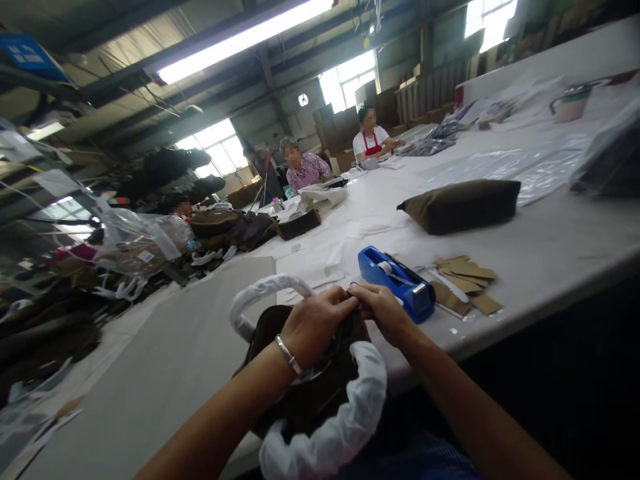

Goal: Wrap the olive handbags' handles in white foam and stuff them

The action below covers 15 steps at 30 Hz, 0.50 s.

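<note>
A dark bag with two handles wrapped in white paper lies at the table's near edge, below my hands. My left hand, with a silver bracelet at the wrist, reaches over the bag, its fingers pinched at the bag's upper right end. Fingertips of my right hand meet those of the left there, closed around a small dark ring-like piece. Most of that piece is hidden by the fingers. A blue tape dispenser stands just beyond my right hand.
Brown card pieces lie right of the dispenser. Farther back is a dark olive pouch. Plastic sheets cover part of the white table. Dark bags pile up at left. People sit at the far side.
</note>
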Motion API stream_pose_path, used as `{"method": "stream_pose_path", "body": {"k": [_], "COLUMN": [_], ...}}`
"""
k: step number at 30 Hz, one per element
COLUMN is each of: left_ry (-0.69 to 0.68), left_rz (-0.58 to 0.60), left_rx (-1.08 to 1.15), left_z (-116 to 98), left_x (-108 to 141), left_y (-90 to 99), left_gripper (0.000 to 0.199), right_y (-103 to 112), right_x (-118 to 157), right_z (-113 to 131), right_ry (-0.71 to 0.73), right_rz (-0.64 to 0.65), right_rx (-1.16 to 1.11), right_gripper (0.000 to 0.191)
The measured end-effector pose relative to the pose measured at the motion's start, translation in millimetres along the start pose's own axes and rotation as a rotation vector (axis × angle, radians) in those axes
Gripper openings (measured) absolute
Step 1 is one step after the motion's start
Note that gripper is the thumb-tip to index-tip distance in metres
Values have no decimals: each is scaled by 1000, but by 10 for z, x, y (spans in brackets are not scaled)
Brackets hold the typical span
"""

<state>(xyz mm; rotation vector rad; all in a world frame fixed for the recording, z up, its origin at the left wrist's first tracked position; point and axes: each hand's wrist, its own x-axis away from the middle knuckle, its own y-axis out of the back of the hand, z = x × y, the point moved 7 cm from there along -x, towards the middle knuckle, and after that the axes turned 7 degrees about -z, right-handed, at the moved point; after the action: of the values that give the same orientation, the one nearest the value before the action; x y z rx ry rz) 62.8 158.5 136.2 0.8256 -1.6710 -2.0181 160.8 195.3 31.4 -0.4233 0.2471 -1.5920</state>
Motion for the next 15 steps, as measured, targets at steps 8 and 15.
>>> {"method": "stream_pose_path", "body": {"k": [8, 15], "left_ry": [-136, -149], "left_rz": [-120, -199], "left_rx": [68, 20], "left_z": [85, 16], "left_x": [32, 165], "left_y": [8, 33], "left_gripper": [15, 19], "right_y": [-78, -41], "right_x": [79, 77], "right_z": [62, 121], "right_ry": [67, 267], "right_rz": [82, -42], "right_rx": [93, 289], "right_gripper": [45, 43]}}
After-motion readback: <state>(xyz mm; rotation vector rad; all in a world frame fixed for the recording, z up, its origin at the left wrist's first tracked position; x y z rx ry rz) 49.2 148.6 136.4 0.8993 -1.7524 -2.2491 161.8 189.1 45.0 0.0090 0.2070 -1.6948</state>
